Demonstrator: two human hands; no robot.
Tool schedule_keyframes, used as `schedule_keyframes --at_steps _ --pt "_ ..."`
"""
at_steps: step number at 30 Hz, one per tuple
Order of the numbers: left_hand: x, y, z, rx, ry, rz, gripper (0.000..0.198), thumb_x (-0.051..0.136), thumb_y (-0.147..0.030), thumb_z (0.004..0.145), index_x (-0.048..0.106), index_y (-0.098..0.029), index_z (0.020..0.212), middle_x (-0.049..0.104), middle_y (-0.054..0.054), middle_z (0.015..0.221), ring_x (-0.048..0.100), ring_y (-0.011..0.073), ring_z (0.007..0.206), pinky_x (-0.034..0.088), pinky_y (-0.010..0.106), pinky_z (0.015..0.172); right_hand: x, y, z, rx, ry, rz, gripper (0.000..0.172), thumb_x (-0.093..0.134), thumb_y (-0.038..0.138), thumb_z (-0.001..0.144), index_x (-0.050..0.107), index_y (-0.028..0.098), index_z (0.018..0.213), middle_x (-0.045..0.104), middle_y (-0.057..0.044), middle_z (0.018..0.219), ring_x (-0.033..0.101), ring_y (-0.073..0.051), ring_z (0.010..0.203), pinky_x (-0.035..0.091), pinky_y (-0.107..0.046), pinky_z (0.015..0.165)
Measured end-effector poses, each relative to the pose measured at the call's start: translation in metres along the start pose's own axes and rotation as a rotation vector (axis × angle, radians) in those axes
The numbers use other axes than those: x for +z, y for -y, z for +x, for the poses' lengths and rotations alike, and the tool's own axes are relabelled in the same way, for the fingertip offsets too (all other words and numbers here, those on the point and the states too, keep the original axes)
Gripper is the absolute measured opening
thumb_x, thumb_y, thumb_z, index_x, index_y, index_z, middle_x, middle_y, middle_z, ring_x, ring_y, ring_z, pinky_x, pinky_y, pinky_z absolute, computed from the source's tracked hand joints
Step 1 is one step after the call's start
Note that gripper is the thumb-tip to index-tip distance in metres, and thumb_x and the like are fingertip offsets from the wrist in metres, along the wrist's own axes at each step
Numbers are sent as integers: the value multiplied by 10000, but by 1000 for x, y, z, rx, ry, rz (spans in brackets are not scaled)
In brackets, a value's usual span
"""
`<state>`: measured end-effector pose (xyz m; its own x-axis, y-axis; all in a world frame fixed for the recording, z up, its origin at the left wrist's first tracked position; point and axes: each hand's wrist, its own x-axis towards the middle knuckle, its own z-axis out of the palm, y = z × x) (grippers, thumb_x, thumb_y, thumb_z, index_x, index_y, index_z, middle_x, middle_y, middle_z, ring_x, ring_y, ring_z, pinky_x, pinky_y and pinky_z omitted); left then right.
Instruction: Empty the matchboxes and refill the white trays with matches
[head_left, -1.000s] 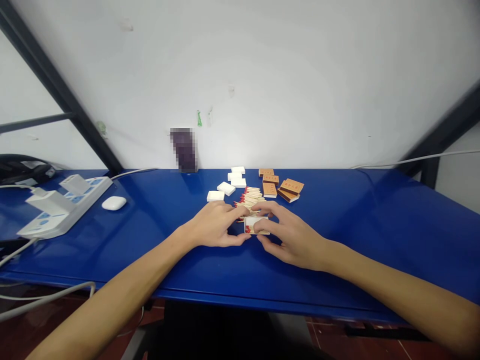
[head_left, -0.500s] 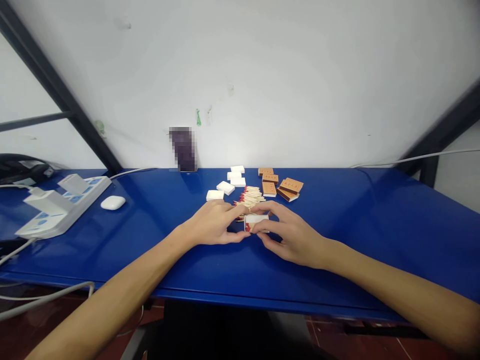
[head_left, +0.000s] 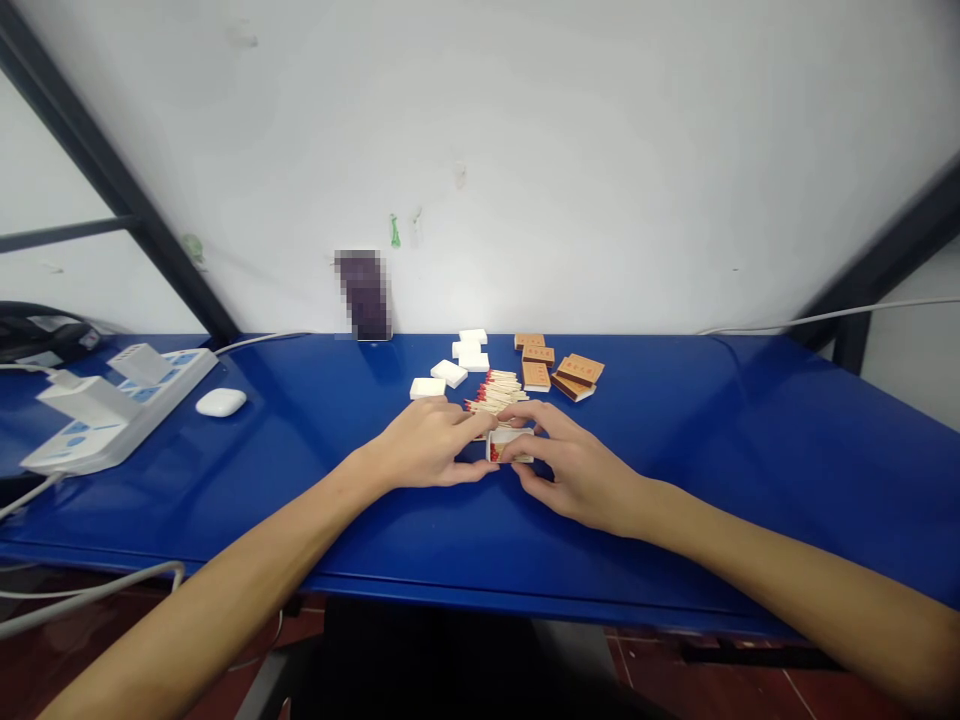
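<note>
A small white matchbox tray (head_left: 492, 449) with red-tipped matches in it is held between my two hands, its open side up. My left hand (head_left: 420, 445) is closed on the tray's left end, thumb at the near corner and a finger at the far one. My right hand (head_left: 581, 465) grips the tray from the right, one finger reaching over its inside and hiding part of the matches. Just beyond the tray lies a loose pile of red-headed matches (head_left: 499, 388), their heads mostly to the left.
Several white matchbox trays (head_left: 473, 362) lie behind my left hand. Several orange-brown matchbox sleeves (head_left: 535, 376) lie beyond the right one. At left on the blue table (head_left: 675, 420) are a power strip (head_left: 161, 390) and white case (head_left: 221, 402). A blurred-out object (head_left: 367, 295) leans on the wall.
The view has shifted slightly. Both hands keep hold of the tray; it is tipped a little differently, and more of the matches inside show beside my right finger.
</note>
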<state>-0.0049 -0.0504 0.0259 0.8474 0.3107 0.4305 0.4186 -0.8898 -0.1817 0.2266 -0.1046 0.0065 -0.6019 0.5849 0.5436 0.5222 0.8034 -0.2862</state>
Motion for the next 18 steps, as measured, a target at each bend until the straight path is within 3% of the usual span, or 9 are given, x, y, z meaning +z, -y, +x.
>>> schedule_keyframes --at_steps 6,13,18 --pt "2 0 1 25 -11 61 361 505 -526 939 590 -178 986 622 -7 626 600 155 575 364 281 572 1 1 0 7 14 -18 208 523 73 873 688 189 925 532 -144 1300 566 -270 1181 558 -450 929" --pt "3 2 -1 12 -17 71 374 517 -516 937 594 -176 1073 617 -4 626 592 164 568 364 274 567 1 0 1 -3 -25 -38 250 526 84 888 694 200 1033 560 -139 1281 599 -268 1142 565 -462 925" --pt "4 1 -1 -16 -8 68 394 528 -534 921 606 -186 1087 617 -5 630 591 169 563 367 273 556 1 -1 1 1 -29 -13 219 528 83 879 666 203 998 555 -129 1258 615 -245 1099 571 -424 906"
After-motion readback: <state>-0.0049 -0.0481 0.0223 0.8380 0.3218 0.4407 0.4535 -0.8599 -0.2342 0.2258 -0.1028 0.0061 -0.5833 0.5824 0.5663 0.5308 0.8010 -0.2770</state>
